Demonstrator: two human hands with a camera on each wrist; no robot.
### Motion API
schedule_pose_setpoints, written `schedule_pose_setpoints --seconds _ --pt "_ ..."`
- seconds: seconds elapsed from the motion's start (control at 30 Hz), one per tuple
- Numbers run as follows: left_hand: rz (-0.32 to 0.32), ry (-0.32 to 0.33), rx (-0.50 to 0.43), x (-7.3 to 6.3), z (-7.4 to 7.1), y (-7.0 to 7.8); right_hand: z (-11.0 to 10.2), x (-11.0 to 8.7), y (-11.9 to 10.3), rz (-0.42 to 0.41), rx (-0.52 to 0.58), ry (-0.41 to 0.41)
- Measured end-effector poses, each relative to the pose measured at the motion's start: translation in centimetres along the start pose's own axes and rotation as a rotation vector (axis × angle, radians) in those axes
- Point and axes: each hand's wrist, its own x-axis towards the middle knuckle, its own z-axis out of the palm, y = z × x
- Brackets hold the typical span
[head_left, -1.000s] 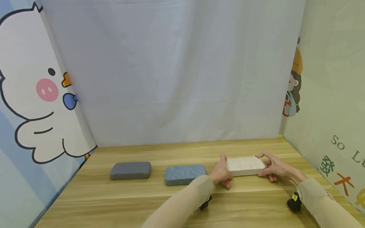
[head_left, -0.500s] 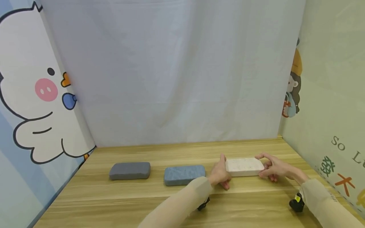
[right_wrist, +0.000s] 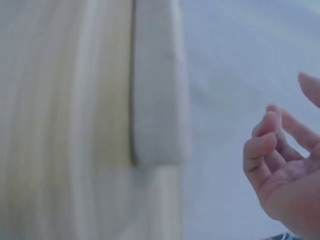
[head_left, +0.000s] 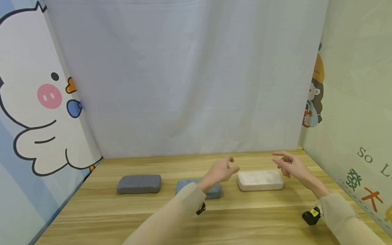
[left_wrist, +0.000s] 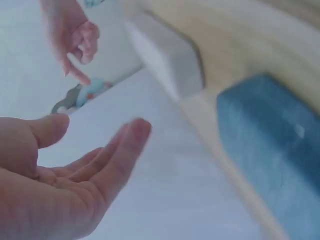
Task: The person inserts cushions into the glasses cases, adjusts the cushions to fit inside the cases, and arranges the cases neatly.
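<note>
A white block with rounded corners (head_left: 260,180) lies flat on the wooden table (head_left: 147,217), toward the right. My left hand (head_left: 218,172) is raised off its left end, over the blue block (head_left: 214,193), and partly hides that block in the head view. Its fingers are bent loosely with nothing between them, as the left wrist view shows the hand (left_wrist: 75,180). Beyond the white block's right end my right hand (head_left: 292,167) hovers, apart from it and holding nothing. In the right wrist view the white block (right_wrist: 157,90) stands left of the loosely curled fingers.
At the left of the table lies a dark grey block (head_left: 139,184) of similar shape. A white curtain (head_left: 196,78) hangs along the back edge. Printed panels stand on both sides, a cartoon duck (head_left: 46,102) on the left one.
Both hands have let go of the white block's ends and lifted. The left hand has moved left over the blue block; the right hand has risen slightly. The white block stays on the table.
</note>
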Motion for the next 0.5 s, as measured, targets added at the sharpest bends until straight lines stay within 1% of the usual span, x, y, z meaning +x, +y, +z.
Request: schedule_pose_setpoints --seconds 0.03,0.1,0.17,0.23,0.3,0.33,0.37,0.47,0.5 --pt "0.012 0.028 0.037 -0.2 -0.9 0.0 0.2 0.3 -0.7 -0.014 0.033 0.037" --pt "0.037 0.08 0.071 -0.7 -2.7 0.0 0.8 0.8 -2.1 -0.043 0.121 0.106" --pt "0.069 0.136 0.065 -1.4 -4.5 -0.3 1.4 1.3 -3.4 -0.085 0.252 0.162" --pt "0.085 0.184 0.049 -2.1 -6.0 -0.7 2.0 1.7 -4.6 -0.126 0.365 0.208" --pt "0.115 0.235 0.041 -3.0 -7.4 -1.4 2.7 1.9 -5.6 -0.168 0.419 0.247" --pt "0.135 0.261 0.049 -3.5 -8.1 -1.7 3.0 2.0 -6.0 -0.186 0.426 0.264" --pt "0.15 0.285 0.062 -3.9 -8.6 -2.2 3.3 2.1 -6.5 -0.199 0.411 0.281" --pt "0.187 0.354 0.111 -4.9 -10.1 -3.3 4.3 2.5 -7.7 -0.223 0.298 0.323" --pt "0.183 0.361 0.134 -5.2 -10.5 -3.6 4.6 2.6 -8.0 -0.227 0.245 0.328"
